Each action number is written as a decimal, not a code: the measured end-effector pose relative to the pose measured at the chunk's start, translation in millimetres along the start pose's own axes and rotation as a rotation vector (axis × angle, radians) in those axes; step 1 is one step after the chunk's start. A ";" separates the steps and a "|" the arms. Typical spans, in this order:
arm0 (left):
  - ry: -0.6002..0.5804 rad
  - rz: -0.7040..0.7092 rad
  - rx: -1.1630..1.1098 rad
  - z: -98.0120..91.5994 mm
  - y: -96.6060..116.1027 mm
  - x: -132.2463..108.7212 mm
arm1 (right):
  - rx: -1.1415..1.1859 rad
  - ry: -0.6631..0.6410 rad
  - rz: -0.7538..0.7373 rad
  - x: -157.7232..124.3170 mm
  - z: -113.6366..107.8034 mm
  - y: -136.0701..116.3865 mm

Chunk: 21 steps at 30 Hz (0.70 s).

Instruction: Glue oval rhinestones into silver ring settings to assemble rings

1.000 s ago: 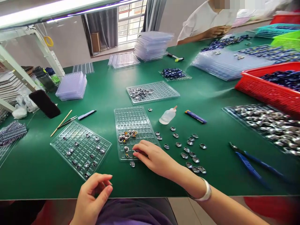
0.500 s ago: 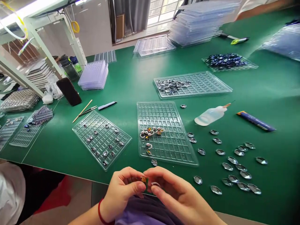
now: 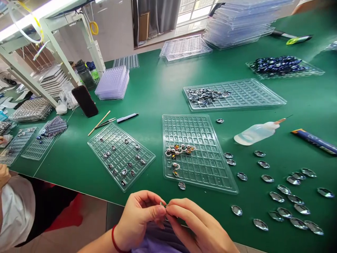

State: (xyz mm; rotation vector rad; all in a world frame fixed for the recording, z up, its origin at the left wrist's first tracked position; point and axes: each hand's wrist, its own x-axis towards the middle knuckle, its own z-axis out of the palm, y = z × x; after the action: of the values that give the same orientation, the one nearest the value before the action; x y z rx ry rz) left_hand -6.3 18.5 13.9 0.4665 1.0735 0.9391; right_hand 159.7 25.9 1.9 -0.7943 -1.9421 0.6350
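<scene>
My left hand [image 3: 143, 218], with a red cord at the wrist, is closed in a pinch on a small jewelled piece [image 3: 163, 204]. Only a glinting, greenish edge of it shows between the fingertips. The fingers of my right hand [image 3: 197, 223] are bent and press against the same spot; they cover most of the piece. Just beyond my hands lies a clear compartment tray [image 3: 200, 165] with several small ornaments [image 3: 179, 150], white curved parts and orange stones among them. A loose faceted stone [image 3: 182, 185] rests at the tray's near edge.
Several pointed-oval stones [image 3: 276, 196] lie scattered at right, below a squeeze bottle [image 3: 256, 133] and a blue tube [image 3: 316, 141]. At left are another tray [image 3: 118, 158] with stones, tweezers [image 3: 105, 123], a pen [image 3: 127, 117] and a phone [image 3: 84, 101]. Another person's sleeve [image 3: 18, 207] shows far left.
My fingertips have drawn together; the orange stone and white curved part seen between them before are now mostly covered. The view has shifted, so the table's things appear farther right.
</scene>
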 end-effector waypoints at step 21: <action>0.605 0.770 1.117 -75.0 58.6 0.4 | 0.009 0.039 0.224 -7.8 -9.1 21.9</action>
State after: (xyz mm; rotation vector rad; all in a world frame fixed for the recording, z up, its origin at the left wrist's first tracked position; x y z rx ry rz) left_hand -97.8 42.9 23.7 1.6737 2.0244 1.0964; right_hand 176.7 35.6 -13.6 -1.0202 -1.8281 0.7555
